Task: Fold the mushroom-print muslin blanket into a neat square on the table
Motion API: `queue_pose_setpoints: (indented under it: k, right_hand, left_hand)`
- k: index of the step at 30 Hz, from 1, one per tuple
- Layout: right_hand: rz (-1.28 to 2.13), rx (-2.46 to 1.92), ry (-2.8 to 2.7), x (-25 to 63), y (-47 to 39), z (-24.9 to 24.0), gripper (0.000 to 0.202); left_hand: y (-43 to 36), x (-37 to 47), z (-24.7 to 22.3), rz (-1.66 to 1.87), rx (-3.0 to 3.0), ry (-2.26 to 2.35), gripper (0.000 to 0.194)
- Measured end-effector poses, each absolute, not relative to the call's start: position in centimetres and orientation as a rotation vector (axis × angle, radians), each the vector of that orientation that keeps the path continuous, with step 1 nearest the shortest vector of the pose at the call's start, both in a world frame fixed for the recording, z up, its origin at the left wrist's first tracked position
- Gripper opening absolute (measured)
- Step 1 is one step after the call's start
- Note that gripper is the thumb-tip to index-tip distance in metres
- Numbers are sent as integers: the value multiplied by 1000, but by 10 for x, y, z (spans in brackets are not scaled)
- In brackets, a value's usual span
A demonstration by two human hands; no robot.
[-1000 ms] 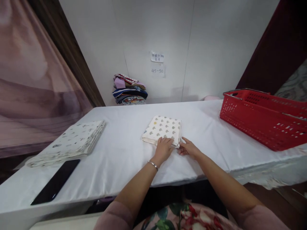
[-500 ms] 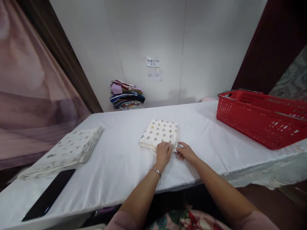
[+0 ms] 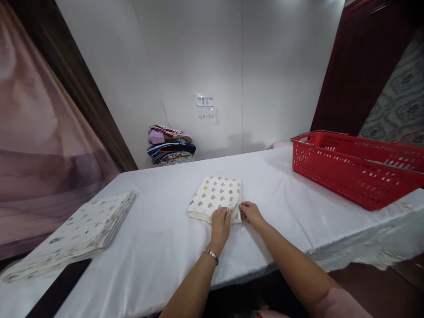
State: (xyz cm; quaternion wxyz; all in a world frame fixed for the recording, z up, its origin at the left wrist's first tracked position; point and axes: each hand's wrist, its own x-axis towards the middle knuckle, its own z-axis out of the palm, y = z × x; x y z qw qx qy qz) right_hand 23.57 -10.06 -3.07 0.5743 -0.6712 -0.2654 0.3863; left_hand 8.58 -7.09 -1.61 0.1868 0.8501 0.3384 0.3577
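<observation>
A folded white cloth (image 3: 213, 194) with a grey mushroom-like print lies flat in the middle of the white-covered table. My left hand (image 3: 221, 223) rests on its front edge, fingers laid over the top layer. At the right edge, close to the front corner, my right hand (image 3: 251, 213) pinches the cloth between thumb and fingers. A small flap of the cloth stands slightly loose between the two hands. The right fingertips are partly hidden by the cloth's edge.
To the left lies a larger stack of folded printed cloth (image 3: 79, 229), with a flat black object (image 3: 59, 289) in front of it. A red basket (image 3: 351, 170) stands at the right. Folded fabrics (image 3: 171, 145) are piled by the back wall under paper labels (image 3: 206, 108).
My view has tilted up slightly, so the table sits lower. My right hand has closed on the cloth's right edge; my left hand stays on the front edge.
</observation>
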Motion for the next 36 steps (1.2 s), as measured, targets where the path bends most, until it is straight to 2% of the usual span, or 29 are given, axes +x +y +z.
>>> queue_pose_setpoints:
  k: [4,9,17,21,26,36]
  right_hand:
    - [885,-1596,-625,241,-93,-31,5]
    - [853,-1639,-657,248,-84,-27,6]
    - [932,-1670,-819,247,-80,-20,24]
    - [958,-1684,-874,251,-79,-23,22]
    - [1069,-1682,-885,252,-79,-23,19]
    - [1004,-1738,-737,267,-66,-18,16]
  left_hand:
    - [-71,84,-19,1008,2425,873,17]
    - [-67,84,-24,1053,2343,894,19]
    - [-66,84,-30,1038,2381,849,26]
    - [-71,84,-31,939,2506,847,24]
    - [-74,87,-30,926,2598,898,40]
    - [-75,86,-27,883,2703,873,37]
